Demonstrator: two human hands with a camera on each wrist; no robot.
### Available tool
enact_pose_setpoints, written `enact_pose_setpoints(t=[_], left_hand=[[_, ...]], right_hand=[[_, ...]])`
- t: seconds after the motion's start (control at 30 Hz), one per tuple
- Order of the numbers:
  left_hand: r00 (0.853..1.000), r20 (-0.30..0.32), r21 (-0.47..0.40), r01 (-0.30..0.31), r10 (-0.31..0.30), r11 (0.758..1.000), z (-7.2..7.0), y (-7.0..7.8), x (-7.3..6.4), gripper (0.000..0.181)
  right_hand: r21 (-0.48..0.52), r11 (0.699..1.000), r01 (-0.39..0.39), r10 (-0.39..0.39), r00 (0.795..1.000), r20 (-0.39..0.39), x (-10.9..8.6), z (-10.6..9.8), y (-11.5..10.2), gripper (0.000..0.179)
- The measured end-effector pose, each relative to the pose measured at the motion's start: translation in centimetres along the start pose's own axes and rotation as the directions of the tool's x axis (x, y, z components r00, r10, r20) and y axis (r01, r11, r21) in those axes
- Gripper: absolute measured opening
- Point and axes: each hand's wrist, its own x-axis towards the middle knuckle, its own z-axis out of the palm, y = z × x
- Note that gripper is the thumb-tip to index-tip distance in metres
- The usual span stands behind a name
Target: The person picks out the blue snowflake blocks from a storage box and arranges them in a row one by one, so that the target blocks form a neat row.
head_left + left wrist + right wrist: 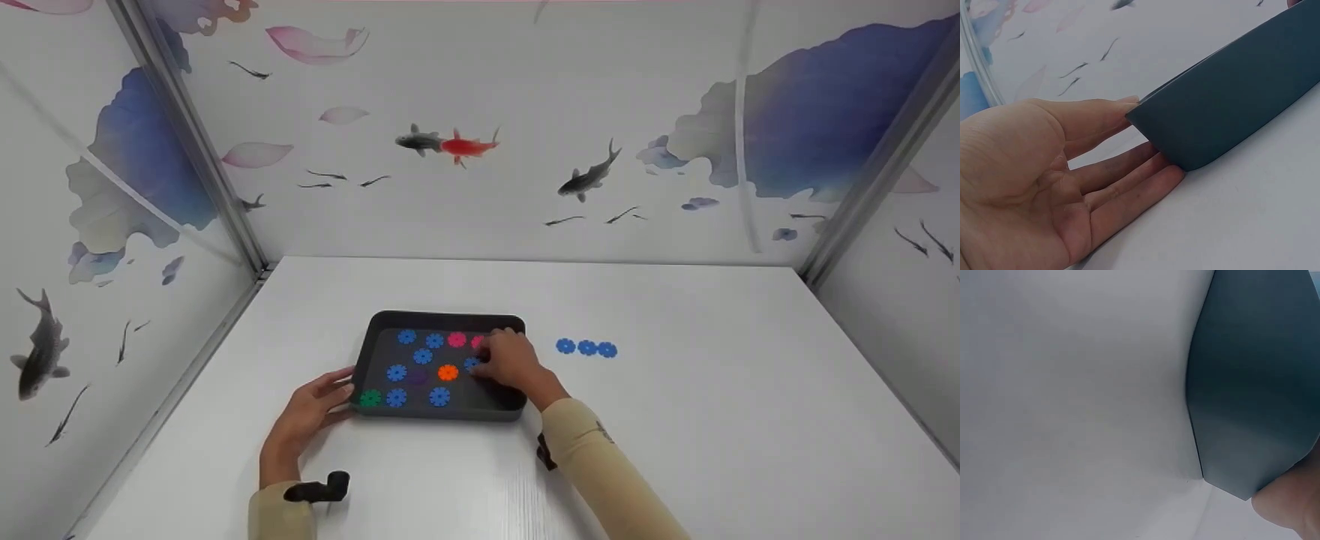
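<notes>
A dark grey rectangular tray (450, 414) holds several flower-shaped plastic discs. My left hand (311, 411) touches the tray's left side; in the left wrist view its thumb lies at the rim and its straight fingers rest low along the outer wall. Over the right part of the tray, my right hand (514, 360) reaches down with bent fingers. A blue disc (471, 364) sits beside its thumb, and a pink disc (478, 342) shows partly under its fingers. I cannot tell whether it pinches the blue disc. In the right wrist view, part of the hand overlaps the tray wall (1252, 382).
Three blue discs (587, 347) lie in a row on the white table (712, 390), right of the tray. Inside the tray are an orange disc (448, 373), a green disc (370, 398), a purple disc (417, 376) and more blue ones. Printed panels (480, 210) enclose the table.
</notes>
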Motion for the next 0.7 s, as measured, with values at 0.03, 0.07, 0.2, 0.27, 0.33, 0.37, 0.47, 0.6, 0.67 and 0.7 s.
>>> enact_pose_setpoints(t=[0.03, 0.07, 0.2, 0.27, 0.33, 0.37, 0.47, 0.6, 0.67, 0.7], left_hand=[[1.000, 0.002, 0.004, -0.002, 0.001, 1.000, 0.00, 0.01, -0.01, 0.053], [1.000, 0.003, 0.008, -0.003, 0.003, 1.000, 0.01, 0.02, -0.02, 0.053], [1.000, 0.001, 0.012, -0.005, 0.005, 1.000, 0.02, 0.04, -0.01, 0.053], [1.000, 0.001, 0.010, -0.006, 0.005, 1.000, -0.01, 0.02, 0.03, 0.052], [1.000, 0.001, 0.009, -0.006, 0.006, 1.000, -0.04, 0.02, 0.07, 0.052], [1.000, 0.000, 0.005, -0.005, 0.005, 1.000, -0.05, 0.03, 0.09, 0.052], [1.000, 0.004, 0.009, -0.005, 0.005, 1.000, -0.07, 0.04, 0.11, 0.052], [1.000, 0.003, 0.007, -0.004, 0.004, 1.000, -0.02, 0.02, 0.06, 0.052], [1.000, 0.004, 0.009, -0.003, 0.003, 1.000, 0.01, -0.04, 0.03, 0.052], [1.000, 0.004, 0.007, -0.002, 0.002, 1.000, 0.04, -0.08, 0.01, 0.052]], right_hand=[[-0.004, 1.000, 0.001, -0.001, 1.000, -0.001, 0.03, 0.00, 0.01, 0.032], [-0.006, 1.000, 0.001, -0.001, 1.000, -0.001, 0.05, -0.01, 0.02, 0.032], [-0.008, 1.000, -0.006, 0.006, 1.000, 0.011, 0.18, -0.01, 0.03, 0.032], [-0.003, 1.000, -0.012, 0.012, 1.000, 0.022, 0.23, -0.05, -0.01, 0.031], [0.004, 1.000, -0.018, 0.018, 0.999, 0.030, 0.27, -0.09, -0.03, 0.030], [0.010, 1.000, -0.024, 0.023, 0.999, 0.032, 0.27, -0.12, -0.05, 0.029], [0.019, 0.999, -0.028, 0.028, 0.999, 0.033, 0.28, -0.10, -0.03, 0.028], [-0.001, 1.000, -0.016, 0.016, 1.000, 0.017, 0.26, 0.14, 0.13, 0.028], [-0.010, 1.000, -0.009, 0.009, 1.000, 0.007, 0.23, 0.25, 0.23, 0.028], [-0.012, 1.000, -0.005, 0.005, 1.000, 0.004, 0.20, 0.29, 0.29, 0.028]])
